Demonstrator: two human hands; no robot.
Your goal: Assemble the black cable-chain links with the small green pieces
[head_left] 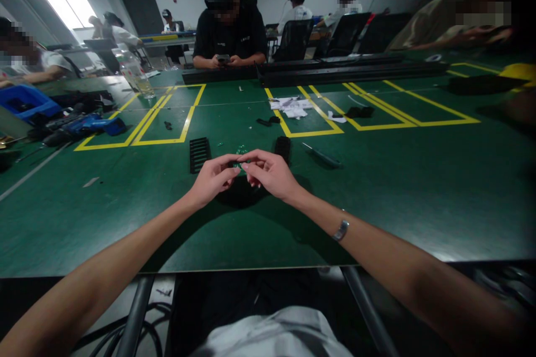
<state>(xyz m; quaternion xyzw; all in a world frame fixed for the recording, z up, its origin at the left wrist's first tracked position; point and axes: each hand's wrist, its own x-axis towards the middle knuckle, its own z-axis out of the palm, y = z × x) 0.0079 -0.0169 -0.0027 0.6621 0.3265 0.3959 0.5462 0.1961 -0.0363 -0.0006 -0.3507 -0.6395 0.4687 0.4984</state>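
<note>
My left hand (213, 177) and my right hand (270, 173) meet over the middle of the green table (397, 195), fingertips pinched together on a small green part (237, 165) held between them. The part is tiny and mostly hidden by the fingers. Just beyond my left hand lies a black slotted piece (199, 153). A second black piece (283, 148) lies beyond my right hand. A dark object sits on the table under my hands, largely covered. A screwdriver (322, 156) lies to the right of my right hand.
Yellow tape rectangles (184, 117) mark the table. Blue tools and a blue bin (25, 101) sit at far left, white scraps (291, 106) and small black parts mid-table, long black rails (335, 70) across the far side. A person opposite holds a phone; others sit around.
</note>
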